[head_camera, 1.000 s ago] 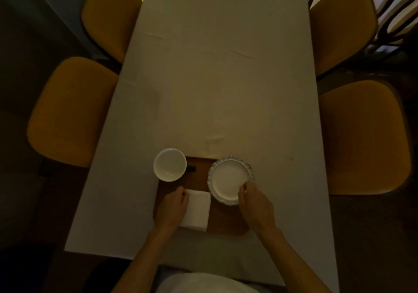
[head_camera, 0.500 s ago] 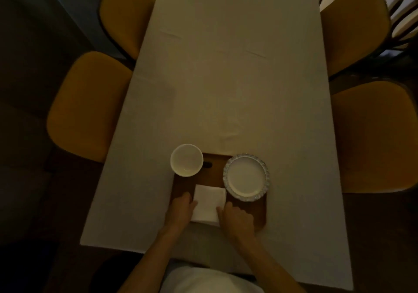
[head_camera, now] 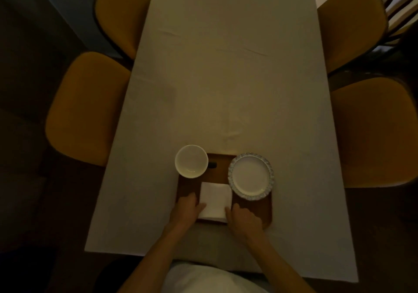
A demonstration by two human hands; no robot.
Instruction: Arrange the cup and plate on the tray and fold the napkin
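A brown wooden tray lies at the table's near edge. A white cup stands on its far left corner, its dark handle pointing right. A white plate with a patterned rim sits on the tray's right half. A folded white napkin lies on the tray between them, nearer me. My left hand holds the napkin's near left edge. My right hand holds its near right corner. The fingers of both hands are curled at the napkin's edge.
A long table under a white cloth stretches away from me. Yellow chairs stand at the left and at the right, with two more further back. The room is dim.
My right hand left the plate's near rim and came to the napkin's right side. My left hand stayed at the napkin's left edge. The camera shifted slightly.
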